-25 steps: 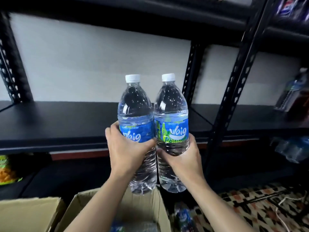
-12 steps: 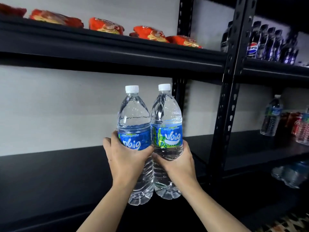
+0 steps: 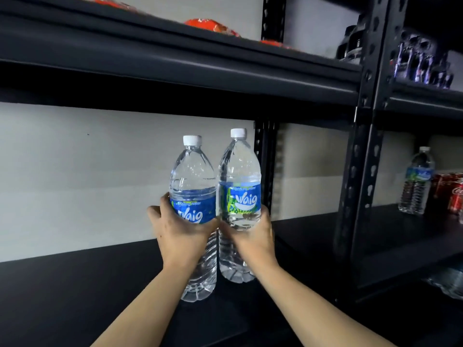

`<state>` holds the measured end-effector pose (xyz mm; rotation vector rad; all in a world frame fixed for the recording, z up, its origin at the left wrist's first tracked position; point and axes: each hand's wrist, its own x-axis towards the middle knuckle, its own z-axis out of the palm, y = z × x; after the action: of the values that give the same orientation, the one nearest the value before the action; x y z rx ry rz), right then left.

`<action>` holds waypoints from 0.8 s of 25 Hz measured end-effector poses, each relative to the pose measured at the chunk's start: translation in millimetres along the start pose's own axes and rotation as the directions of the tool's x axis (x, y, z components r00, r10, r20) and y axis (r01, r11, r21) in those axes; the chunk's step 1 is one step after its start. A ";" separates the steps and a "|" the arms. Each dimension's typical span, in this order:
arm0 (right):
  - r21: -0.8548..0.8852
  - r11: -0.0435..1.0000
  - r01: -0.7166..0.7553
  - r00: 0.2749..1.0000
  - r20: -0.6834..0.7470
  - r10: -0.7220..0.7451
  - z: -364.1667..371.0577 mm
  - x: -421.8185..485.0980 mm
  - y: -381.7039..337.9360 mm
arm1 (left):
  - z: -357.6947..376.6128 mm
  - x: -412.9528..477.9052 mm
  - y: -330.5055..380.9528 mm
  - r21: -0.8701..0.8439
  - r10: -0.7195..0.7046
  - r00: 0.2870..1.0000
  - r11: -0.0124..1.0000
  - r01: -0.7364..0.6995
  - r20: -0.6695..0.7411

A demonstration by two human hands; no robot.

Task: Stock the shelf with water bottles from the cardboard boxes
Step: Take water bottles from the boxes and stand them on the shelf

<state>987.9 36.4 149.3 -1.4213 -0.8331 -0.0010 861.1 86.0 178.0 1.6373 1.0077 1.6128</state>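
Observation:
Two clear water bottles with white caps and blue labels stand upright side by side over the black shelf board (image 3: pixel 75 284). My left hand (image 3: pixel 180 231) grips the left water bottle (image 3: pixel 193 176) around its label. My right hand (image 3: pixel 250 236) grips the right water bottle (image 3: pixel 239 171) just below its label. The two bottles touch each other. Their bases are at or just above the shelf board; I cannot tell whether they rest on it. No cardboard box is in view.
The upper shelf (image 3: pixel 175 61) hangs close above the caps and carries red snack packs (image 3: pixel 213 25). A black upright post (image 3: pixel 360 171) stands to the right. In the bay beyond it are another water bottle (image 3: pixel 416 181), red cans (image 3: pixel 451 191) and dark bottles (image 3: pixel 421 61) higher up.
Both hands have carried the bottles up from over the cardboard box and forward into the shelf bay. The view has risen, so the boxes and floor have dropped out of sight.

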 end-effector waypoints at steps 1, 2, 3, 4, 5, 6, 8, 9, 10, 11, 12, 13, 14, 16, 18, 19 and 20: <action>0.007 1.000 -0.007 1.000 -0.018 0.007 6.6 10.2 4.1 | 4.6 4.6 -3.3 0.013 0.009 1.000 1.000 -0.009 -0.011; 0.010 1.000 -0.013 0.999 -0.041 0.013 13.2 21.7 9.5 | 9.1 9.2 -6.8 0.024 0.021 0.999 1.000 -0.020 -0.027; 0.009 1.000 -0.010 0.998 -0.067 0.011 18.7 33.3 14.4 | 13.1 13.2 -9.4 0.033 0.038 0.999 0.999 -0.037 -0.039; 0.010 1.000 -0.006 0.996 -0.090 0.007 23.9 45.4 21.5 | 18.0 16.7 -12.6 0.040 0.056 0.998 0.998 -0.054 -0.043; 0.016 1.000 -0.009 0.994 -0.105 0.011 28.0 55.7 26.5 | 22.0 19.8 -15.1 0.045 0.076 0.996 0.996 -0.074 -0.045; 0.015 1.000 -0.018 0.993 -0.116 0.020 32.2 64.9 33.6 | 25.0 22.3 -17.5 0.046 0.097 0.994 0.994 -0.095 -0.045; 0.001 0.999 -0.038 0.990 -0.135 0.037 37.7 75.9 48.4 | 29.2 23.7 -21.3 0.049 0.114 0.993 0.993 -0.112 -0.034; 0.003 0.999 -0.040 0.990 -0.139 0.040 39.1 79.3 55.8 | 30.6 22.8 -22.1 0.050 0.112 0.993 0.993 -0.110 -0.026; 0.008 0.999 -0.036 0.989 -0.142 0.037 40.4 83.1 63.6 | 31.2 21.7 -22.9 0.052 0.112 0.993 0.993 -0.111 -0.022; 0.012 1.000 -0.029 0.989 -0.142 0.030 41.4 85.8 68.9 | 30.7 20.6 -22.9 0.056 0.117 0.993 0.992 -0.115 -0.019; 0.014 1.000 -0.019 0.990 -0.138 0.020 42.4 88.9 73.1 | 30.3 20.1 -22.6 0.063 0.124 0.992 0.990 -0.123 -0.017; 0.018 1.000 -0.005 0.991 -0.131 0.007 43.1 92.0 75.6 | 29.3 20.2 -22.8 0.066 0.133 0.991 0.989 -0.131 -0.020; 0.022 1.000 0.004 0.992 -0.126 -0.001 45.9 96.0 79.3 | 28.2 21.1 -24.1 0.067 0.142 0.990 0.988 -0.141 -0.023; 0.029 1.000 0.007 0.992 -0.125 -0.003 49.4 101.7 85.1 | 26.8 23.2 -26.6 0.069 0.160 0.987 0.985 -0.158 -0.024; 0.024 1.000 0.001 0.994 -0.109 0.002 54.0 105.6 92.4 | 24.4 24.8 -29.7 0.073 0.179 0.984 0.982 -0.177 -0.025; 0.025 1.000 -0.003 0.996 -0.090 0.005 55.9 108.0 96.2 | 23.3 25.5 -31.3 0.075 0.184 0.983 0.980 -0.182 -0.025; 0.025 1.000 -0.004 0.998 -0.069 0.005 56.4 111.1 100.4 | 22.8 25.9 -32.4 0.076 0.184 0.983 0.980 -0.181 -0.025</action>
<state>1087.2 157.0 114.8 -1.3927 -0.7709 -0.0360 879.8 126.7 162.5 1.8033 0.9663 1.7450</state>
